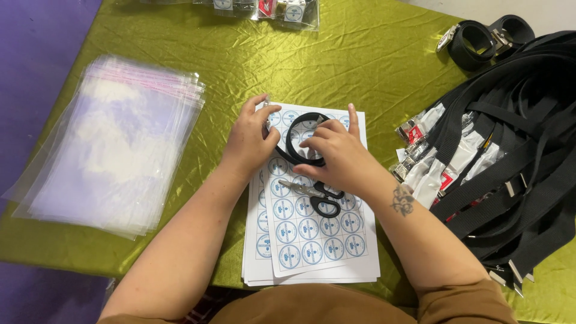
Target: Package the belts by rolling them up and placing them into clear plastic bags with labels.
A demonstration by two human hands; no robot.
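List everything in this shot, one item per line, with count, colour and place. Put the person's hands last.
coiled belt: one, black, on the sticker sheets, under both hands
sticker sheets: a small stack, white with round blue stickers, centre of the table
scissors: one pair, black handles, lying on the top sheet
clear bags: a stack, transparent, left side of the table
loose belts: a large pile, black with metal buckles, right side
rolled belts: two, black, far right corner
packed bags: a few, clear, far edge
tablecloth: one, shiny green
left hand: on the coil's left side
right hand: on the coil's right side
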